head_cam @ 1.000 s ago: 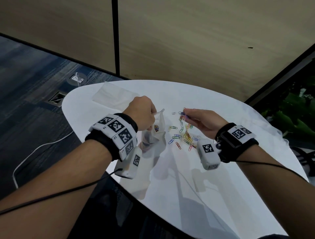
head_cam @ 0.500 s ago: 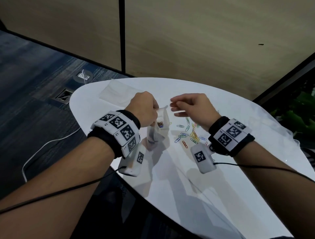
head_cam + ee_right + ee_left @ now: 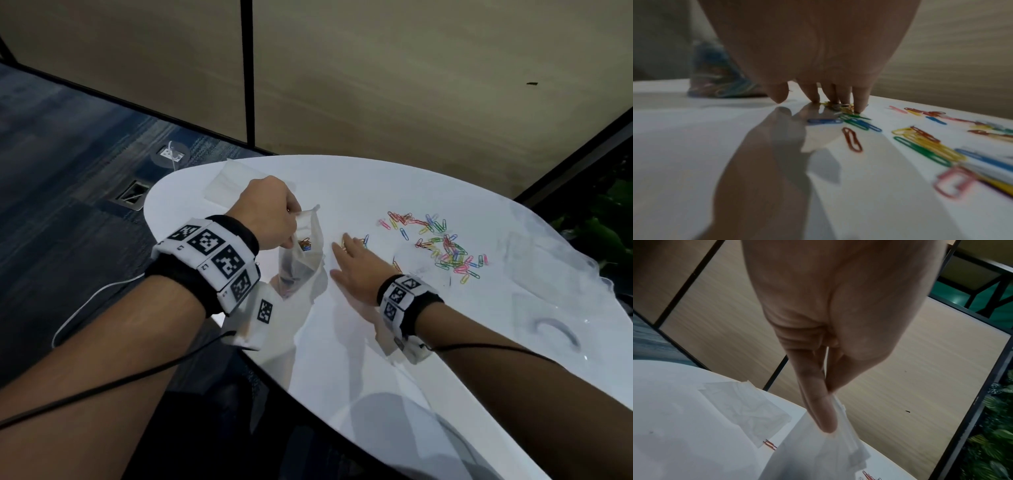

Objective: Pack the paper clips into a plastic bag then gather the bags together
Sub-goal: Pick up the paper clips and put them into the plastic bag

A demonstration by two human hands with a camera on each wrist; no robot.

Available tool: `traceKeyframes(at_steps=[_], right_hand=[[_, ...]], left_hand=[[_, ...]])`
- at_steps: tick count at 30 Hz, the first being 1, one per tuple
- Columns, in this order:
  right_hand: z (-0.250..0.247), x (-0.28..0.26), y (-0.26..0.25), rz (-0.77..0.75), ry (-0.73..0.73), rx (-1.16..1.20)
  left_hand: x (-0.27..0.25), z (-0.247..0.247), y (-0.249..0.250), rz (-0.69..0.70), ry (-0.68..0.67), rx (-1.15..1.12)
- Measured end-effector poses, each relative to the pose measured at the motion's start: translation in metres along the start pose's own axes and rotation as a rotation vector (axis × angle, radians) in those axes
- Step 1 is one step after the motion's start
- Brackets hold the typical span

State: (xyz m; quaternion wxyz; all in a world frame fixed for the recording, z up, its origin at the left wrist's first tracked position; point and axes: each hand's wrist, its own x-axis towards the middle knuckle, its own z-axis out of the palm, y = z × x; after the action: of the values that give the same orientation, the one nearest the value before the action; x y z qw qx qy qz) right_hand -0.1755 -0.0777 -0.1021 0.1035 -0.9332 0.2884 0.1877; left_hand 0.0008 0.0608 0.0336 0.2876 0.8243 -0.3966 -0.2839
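Note:
My left hand (image 3: 270, 212) pinches the top edge of a small clear plastic bag (image 3: 301, 260) and holds it upright on the white table (image 3: 376, 377); thumb and finger (image 3: 822, 412) squeeze the bag's rim (image 3: 838, 434). Several coloured clips lie in the bag (image 3: 719, 81). My right hand (image 3: 356, 267) lies low over the table beside the bag, its straight fingertips (image 3: 859, 104) touching down on a few yellow and green paper clips (image 3: 840, 107). A loose scatter of coloured paper clips (image 3: 445, 246) spreads to the right of that hand.
A flat empty plastic bag (image 3: 233, 181) lies at the table's far left edge. More clear plastic (image 3: 548, 274) rests on the right side of the table. Wood wall panels stand behind; carpet and floor sockets (image 3: 132, 193) are to the left.
My right hand has dropped from the bag's mouth down to the table and now touches clips near the bag. The left hand keeps its hold on the bag.

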Motion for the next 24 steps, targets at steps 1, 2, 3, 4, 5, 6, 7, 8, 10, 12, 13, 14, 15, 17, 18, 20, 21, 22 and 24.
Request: traceKeyframes(at_steps=[1,2,3,4,5,6,7,8,10,12,13,14,15,17,18,20,21,22,24], right_hand=[[0.002,-0.007,0.000,-0.041,-0.008,-0.062],[0.003,-0.016,0.002,-0.059,-0.014,-0.100],[0.005,-0.024,0.007,-0.068,-0.008,-0.138],[0.008,-0.033,0.014,-0.071,0.006,-0.187],[0.011,-0.041,0.021,-0.069,0.019,-0.237],[0.013,-0.049,0.030,-0.061,0.030,-0.276],[0.014,-0.056,0.040,-0.048,0.025,-0.300],[0.015,-0.061,0.050,-0.029,0.009,-0.303],[0.017,-0.069,0.067,-0.009,-0.028,-0.282],[0.021,-0.071,0.077,-0.001,-0.053,-0.294],[0.021,-0.071,0.078,0.007,-0.056,-0.297],[0.021,-0.070,0.078,0.010,-0.037,-0.288],[0.020,-0.069,0.077,0.005,0.003,-0.267],[0.016,-0.067,0.077,-0.016,0.080,-0.219],[0.014,-0.066,0.079,-0.017,0.106,-0.199],[0.011,-0.064,0.082,0.023,0.143,-0.172],[0.008,-0.063,0.082,0.052,0.164,-0.143],[0.004,-0.062,0.083,0.090,0.191,-0.089],[-0.007,-0.061,0.083,0.191,0.271,0.086]], left_hand=[[-0.001,0.001,0.001,0.001,-0.002,0.003],[-0.001,0.001,0.002,0.001,-0.005,0.004],[-0.002,0.002,0.003,0.000,-0.009,0.005],[-0.002,0.003,0.003,0.001,-0.012,0.008],[-0.002,0.003,0.004,0.003,-0.012,0.013],[-0.003,0.004,0.004,0.006,-0.011,0.019],[-0.003,0.004,0.005,0.010,-0.010,0.026],[-0.004,0.005,0.005,0.012,-0.009,0.030],[-0.004,0.006,0.007,0.012,-0.013,0.023],[-0.005,0.007,0.009,0.011,-0.020,0.018],[-0.005,0.008,0.010,0.012,-0.024,0.019],[-0.005,0.008,0.011,0.013,-0.027,0.023],[-0.005,0.009,0.012,0.016,-0.030,0.025],[-0.004,0.011,0.013,0.018,-0.035,0.024],[-0.004,0.012,0.014,0.019,-0.039,0.022],[-0.004,0.014,0.015,0.018,-0.045,0.025],[-0.003,0.015,0.015,0.018,-0.048,0.026],[-0.003,0.016,0.016,0.021,-0.051,0.025],[-0.003,0.019,0.017,0.032,-0.059,0.029]])
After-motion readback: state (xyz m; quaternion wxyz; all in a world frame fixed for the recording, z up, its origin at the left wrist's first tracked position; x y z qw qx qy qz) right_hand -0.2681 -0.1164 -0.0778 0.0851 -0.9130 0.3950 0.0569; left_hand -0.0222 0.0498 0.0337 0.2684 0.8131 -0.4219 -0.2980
